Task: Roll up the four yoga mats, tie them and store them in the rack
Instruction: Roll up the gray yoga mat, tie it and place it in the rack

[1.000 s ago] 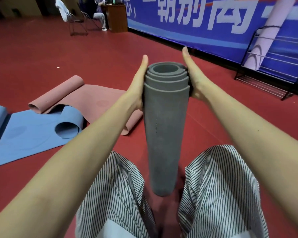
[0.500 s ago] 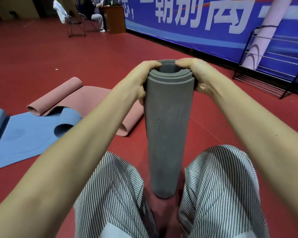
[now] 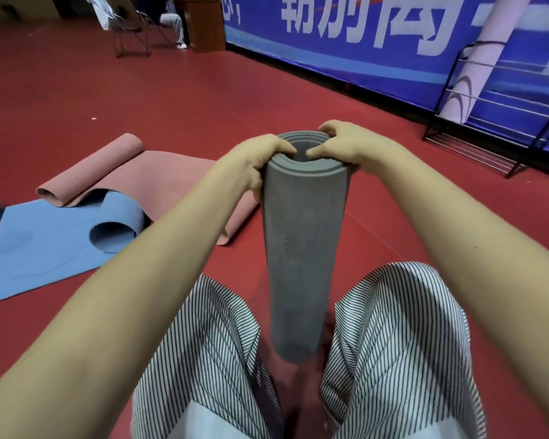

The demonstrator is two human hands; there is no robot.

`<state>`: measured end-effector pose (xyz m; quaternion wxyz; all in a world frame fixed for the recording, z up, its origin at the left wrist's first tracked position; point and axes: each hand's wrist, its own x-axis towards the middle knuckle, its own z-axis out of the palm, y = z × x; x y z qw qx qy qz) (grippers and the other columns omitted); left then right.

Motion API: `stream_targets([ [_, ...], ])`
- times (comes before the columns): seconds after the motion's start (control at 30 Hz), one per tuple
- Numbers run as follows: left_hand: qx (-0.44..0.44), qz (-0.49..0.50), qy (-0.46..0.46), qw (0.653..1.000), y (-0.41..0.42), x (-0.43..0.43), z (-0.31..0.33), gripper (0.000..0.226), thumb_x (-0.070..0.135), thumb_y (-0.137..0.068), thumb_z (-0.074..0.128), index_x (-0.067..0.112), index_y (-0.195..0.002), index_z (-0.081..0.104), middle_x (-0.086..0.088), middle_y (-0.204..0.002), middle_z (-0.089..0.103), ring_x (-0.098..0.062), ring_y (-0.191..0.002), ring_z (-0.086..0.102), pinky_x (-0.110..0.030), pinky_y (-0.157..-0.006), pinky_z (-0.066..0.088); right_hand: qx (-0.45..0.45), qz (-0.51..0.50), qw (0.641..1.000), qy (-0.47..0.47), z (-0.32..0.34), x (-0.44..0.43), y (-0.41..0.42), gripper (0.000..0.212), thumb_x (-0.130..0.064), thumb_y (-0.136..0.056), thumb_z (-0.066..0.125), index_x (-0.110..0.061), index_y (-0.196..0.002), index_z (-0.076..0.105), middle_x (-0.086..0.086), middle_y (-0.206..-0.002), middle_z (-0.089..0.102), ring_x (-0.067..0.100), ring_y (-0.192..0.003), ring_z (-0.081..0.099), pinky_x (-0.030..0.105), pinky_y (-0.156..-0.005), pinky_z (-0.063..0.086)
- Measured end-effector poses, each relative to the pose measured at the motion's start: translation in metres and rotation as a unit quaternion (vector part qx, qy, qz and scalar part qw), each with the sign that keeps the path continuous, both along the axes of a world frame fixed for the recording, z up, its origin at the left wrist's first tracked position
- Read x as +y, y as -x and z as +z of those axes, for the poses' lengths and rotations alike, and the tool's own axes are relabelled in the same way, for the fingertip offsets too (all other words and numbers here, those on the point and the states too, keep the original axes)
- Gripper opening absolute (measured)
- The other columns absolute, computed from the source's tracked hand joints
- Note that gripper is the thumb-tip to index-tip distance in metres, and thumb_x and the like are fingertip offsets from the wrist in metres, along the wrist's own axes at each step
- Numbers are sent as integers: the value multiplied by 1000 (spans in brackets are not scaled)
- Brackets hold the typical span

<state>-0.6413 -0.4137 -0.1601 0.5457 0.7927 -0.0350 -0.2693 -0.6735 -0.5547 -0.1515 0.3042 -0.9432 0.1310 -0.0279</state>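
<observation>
A rolled grey yoga mat [image 3: 301, 248] stands upright on the red floor between my striped-trousered knees. My left hand [image 3: 257, 160] grips its top rim on the left, fingers curled over the edge into the layers. My right hand [image 3: 339, 144] grips the rim on the right, fingertips hooked inside the roll. A pink mat [image 3: 159, 172] lies half unrolled to the left, and a blue mat [image 3: 45, 242] lies flat in front of it with one end curled. The black wire rack [image 3: 501, 122] stands at the right against the wall with a pale rolled mat [image 3: 476, 61] leaning in it.
A blue banner [image 3: 346, 49] lines the far wall. Folding chairs [image 3: 127, 30], a wooden desk [image 3: 203, 23] and a seated person are in the far left corner. Open red floor stretches between me and the rack.
Both hands went from flat palms pressing the sides of the roll's top to fingers curled over its rim. The roll stayed upright between my knees.
</observation>
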Motion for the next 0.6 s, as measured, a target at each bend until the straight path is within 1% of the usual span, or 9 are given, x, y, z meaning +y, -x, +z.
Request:
stream_targets([
  [0.07, 11, 23, 33, 999, 3, -2, 0, 13, 23, -90, 56, 14, -81, 54, -5, -55, 57, -23, -59, 53, -35, -72, 42, -32, -8, 998, -53, 0, 1, 3, 33, -8, -86, 59, 0, -118, 59, 14, -89, 61, 19, -66, 51, 20, -48, 36],
  [0.13, -44, 38, 28, 998, 4, -3, 6, 7, 18, -88, 61, 11, -88, 57, -7, -63, 57, -22, -53, 55, -35, -62, 48, -47, -8, 999, -8, 8, 2, 5, 31, -3, -86, 53, 3, -116, 59, 15, -80, 57, 19, -62, 46, 22, -49, 33],
  [0.17, -85, 41, 17, 995, 5, -3, 9, 10, 16, -86, 63, 10, -93, 58, -8, -66, 58, -19, -48, 56, -33, -55, 50, -46, 4, 998, 35, 11, 1, 5, 33, -6, -87, 52, 3, -118, 56, 17, -89, 60, 20, -68, 48, 26, -55, 35],
  [0.23, -163, 16, -47, 985, 7, -2, 12, 22, 17, -81, 66, 7, -99, 58, -9, -74, 61, -16, -48, 58, -27, -48, 51, 2, 40, 987, 155, 16, 3, 8, 48, -22, -91, 53, -6, -135, 44, 19, -125, 55, 26, -97, 54, 32, -77, 42],
  [0.3, -197, -25, -137, 971, 11, -3, 6, 38, 25, -77, 68, 7, -109, 55, -10, -94, 64, -21, -71, 62, -31, -59, 53, 84, 48, 969, 226, 7, 3, 11, 71, -36, -92, 51, -18, -151, 15, 17, -150, 31, 33, -129, 41, 38, -101, 36],
  [0.37, -176, -51, -140, 973, 14, -6, 4, 58, 28, -77, 70, 11, -128, 47, -10, -112, 60, -22, -80, 60, -35, -62, 53, 90, 47, 968, 228, 1, 3, 10, 79, -42, -92, 50, -24, -152, 2, 15, -155, 19, 36, -136, 32, 40, -108, 31],
  [0.43, -160, -66, -114, 978, 15, -8, 7, 58, 22, -80, 69, 15, -132, 46, -11, -116, 59, -22, -76, 60, -36, -58, 54, 71, 57, 975, 205, 0, 0, 10, 74, -37, -91, 54, -23, -151, 13, 15, -151, 30, 33, -132, 38, 36, -103, 34],
  [0.5, -167, -66, -110, 978, 19, -10, 9, 40, 15, -82, 66, 9, -119, 54, -14, -106, 64, -24, -71, 63, -37, -56, 56, 39, 62, 983, 171, 5, 0, 15, 64, -27, -90, 59, -21, -147, 29, 12, -143, 45, 29, -122, 48, 31, -96, 37],
  [0.6, -180, -60, -121, 974, 26, -10, 11, 34, 11, -81, 65, 4, -114, 56, -16, -95, 65, -28, -72, 66, -43, -56, 58, 25, 78, 985, 154, 10, 2, 24, 55, -19, -90, 62, -12, -140, 41, 9, -129, 54, 22, -94, 55, 21, -84, 43],
])
